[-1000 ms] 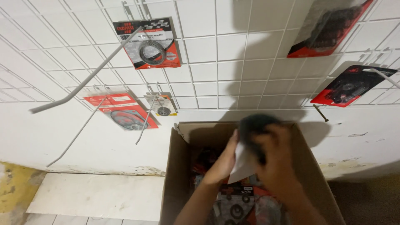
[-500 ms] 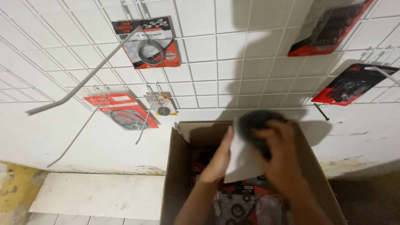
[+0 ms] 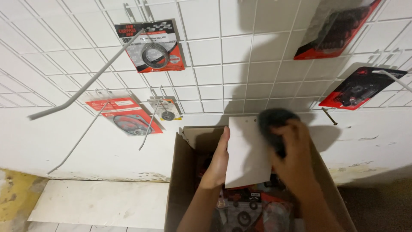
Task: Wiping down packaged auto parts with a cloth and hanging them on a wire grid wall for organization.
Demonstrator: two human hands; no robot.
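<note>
Over an open cardboard box point(image 3: 184, 180), both hands hold one packaged part point(image 3: 249, 150). Its white card back faces me and a dark round piece point(image 3: 274, 122) shows at its upper right. My left hand point(image 3: 216, 163) grips the card's left edge. My right hand point(image 3: 294, 159) is closed over the right side, across the dark round piece. Inside the box lie several more red and black packages point(image 3: 249, 210), partly hidden by my forearms.
A white wire grid point(image 3: 223, 56) covers the wall, with long metal hooks point(image 3: 86, 79) sticking out toward me. Red and black carded packages hang at upper left point(image 3: 150, 47), lower left point(image 3: 126, 116), upper right point(image 3: 334, 30) and right point(image 3: 360, 88). A pale slab point(image 3: 98, 202) lies on the floor left of the box.
Both hands have raised the package higher out of the box and turned it, so more of its white back faces me.
</note>
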